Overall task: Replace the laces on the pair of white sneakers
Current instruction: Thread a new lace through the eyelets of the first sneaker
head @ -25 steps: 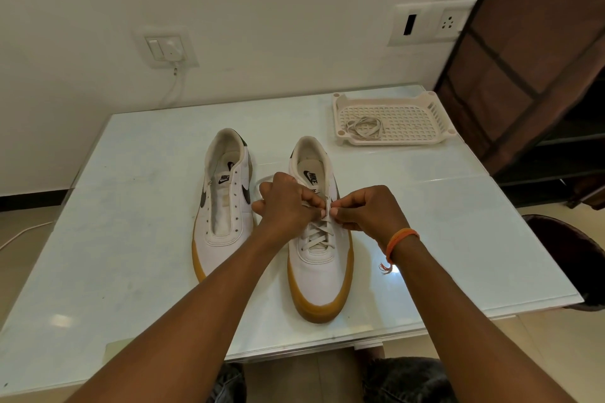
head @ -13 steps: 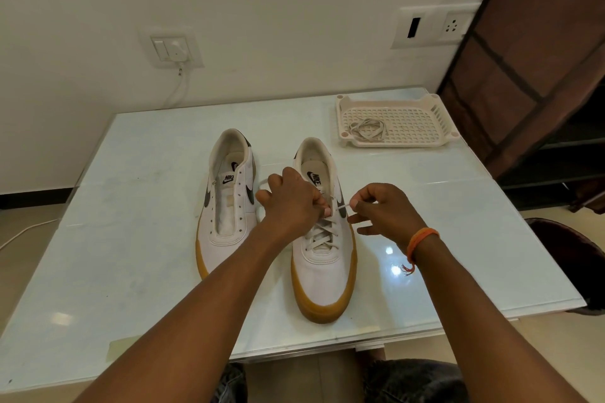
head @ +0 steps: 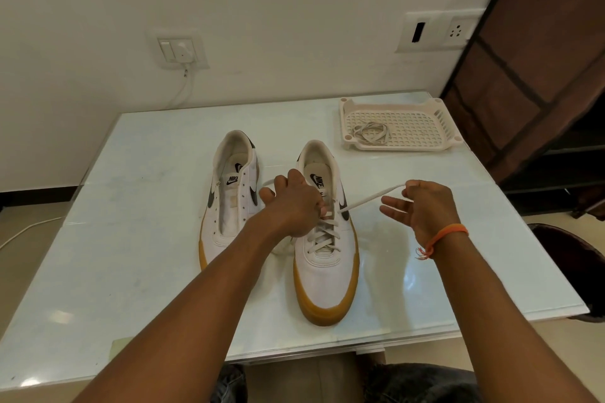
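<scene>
Nearest the person, the laced shoe (head: 324, 239) lies toe-first on the table (head: 131, 271); the left hand (head: 294, 203) is curled over its upper eyelets, though what it grips cannot be told; the right hand (head: 422, 206), right of the shoe, pinches the lace (head: 370, 198) taut with its other fingers spread; too hard a pull could drag the shoe or shorten the hidden end; left of it the unlaced shoe (head: 229, 199) waits; beyond it, a tray (head: 409, 101) holds a spare lace (head: 370, 132).

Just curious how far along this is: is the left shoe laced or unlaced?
Unlaced. The left shoe shows bare eyelets and an open tongue, while the right shoe has a lace crisscrossed over its lower eyelets.
</scene>
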Action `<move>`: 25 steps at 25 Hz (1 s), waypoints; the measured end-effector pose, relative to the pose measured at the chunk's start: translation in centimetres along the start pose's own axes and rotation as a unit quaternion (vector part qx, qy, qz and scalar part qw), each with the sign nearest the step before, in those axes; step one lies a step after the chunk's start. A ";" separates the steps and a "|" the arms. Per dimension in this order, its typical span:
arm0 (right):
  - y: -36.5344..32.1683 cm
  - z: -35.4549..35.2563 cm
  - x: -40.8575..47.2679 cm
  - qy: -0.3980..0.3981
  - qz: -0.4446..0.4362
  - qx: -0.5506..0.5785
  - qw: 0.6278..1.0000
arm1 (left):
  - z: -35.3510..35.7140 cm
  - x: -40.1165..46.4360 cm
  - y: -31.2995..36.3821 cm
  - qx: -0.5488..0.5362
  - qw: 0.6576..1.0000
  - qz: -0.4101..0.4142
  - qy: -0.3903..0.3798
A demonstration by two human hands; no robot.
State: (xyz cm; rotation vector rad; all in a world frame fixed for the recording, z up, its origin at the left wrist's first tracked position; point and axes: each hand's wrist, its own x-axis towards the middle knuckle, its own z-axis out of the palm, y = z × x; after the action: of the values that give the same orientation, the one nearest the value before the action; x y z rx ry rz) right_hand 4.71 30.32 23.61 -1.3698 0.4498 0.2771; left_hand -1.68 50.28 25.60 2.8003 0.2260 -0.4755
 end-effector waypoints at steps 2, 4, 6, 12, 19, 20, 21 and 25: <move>1.0 0.7 -0.5 -0.028 0.008 -0.098 0.995 | 0.3 0.1 0.2 0.000 1.000 0.000 0.002; 1.6 1.7 -1.3 -0.100 0.035 -0.186 0.977 | 0.5 0.2 0.4 -0.005 1.000 -0.001 0.008; 2.4 2.5 -1.7 -0.148 0.025 -0.256 0.955 | 0.5 0.2 0.3 -0.012 1.000 -0.001 0.006; 3.9 3.3 -1.7 -0.130 -0.157 -0.364 0.909 | -0.1 0.3 -0.6 -0.034 0.999 0.022 -0.023; 0.5 -1.7 1.3 0.050 -0.061 -0.163 0.984 | -0.3 0.8 -1.8 -0.112 0.993 0.023 -0.016; 0.7 -1.9 1.5 0.062 -0.064 -0.166 0.982 | -0.1 0.9 -1.9 -0.128 0.991 0.026 -0.016; 0.9 -1.7 1.5 0.067 -0.074 -0.180 0.979 | 0.1 1.2 -2.2 -0.149 0.988 0.028 -0.022; 2.1 1.3 -0.4 -0.078 -0.134 -0.305 0.940 | 0.4 1.8 -2.5 -0.255 0.965 0.034 -0.056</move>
State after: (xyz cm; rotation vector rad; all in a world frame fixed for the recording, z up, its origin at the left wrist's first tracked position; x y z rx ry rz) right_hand 3.60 31.99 22.14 -1.9762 0.0289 0.3107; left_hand -0.66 52.72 23.95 2.2636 0.1947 -0.4769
